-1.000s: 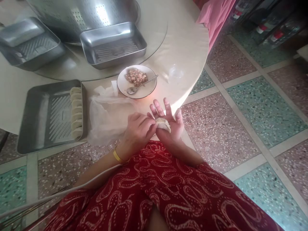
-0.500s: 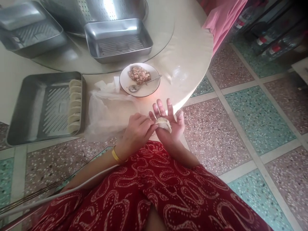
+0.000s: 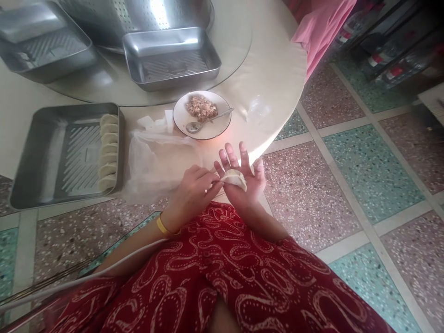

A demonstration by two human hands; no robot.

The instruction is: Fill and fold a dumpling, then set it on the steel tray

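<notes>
A pale, half-moon dumpling (image 3: 234,179) with a folded edge lies across the palm of my right hand (image 3: 248,185). That hand is turned palm up, its fingers stretched and spread apart. From the left, my left hand (image 3: 198,187) pinches the near-left tip of the dumpling between thumb and fingers. Beyond the hands, a white plate (image 3: 180,118) holds minced filling (image 3: 201,108) and a metal spoon (image 3: 194,126). On the left, a metal tray (image 3: 45,162) has a row of several finished dumplings (image 3: 108,152) along its right side.
A clear plastic bag (image 3: 149,166) lies between tray and plate. Farther back on the glass turntable (image 3: 232,51) are a metal tray (image 3: 173,60), another tray (image 3: 55,46) and a perforated metal pot (image 3: 145,14). The round table's edge curves past my right hand; plastic bottles (image 3: 398,69) stand beyond.
My left hand has shifted slightly left along the dumpling's end, which shows a bit more. My right hand stays nearly in place, palm up.
</notes>
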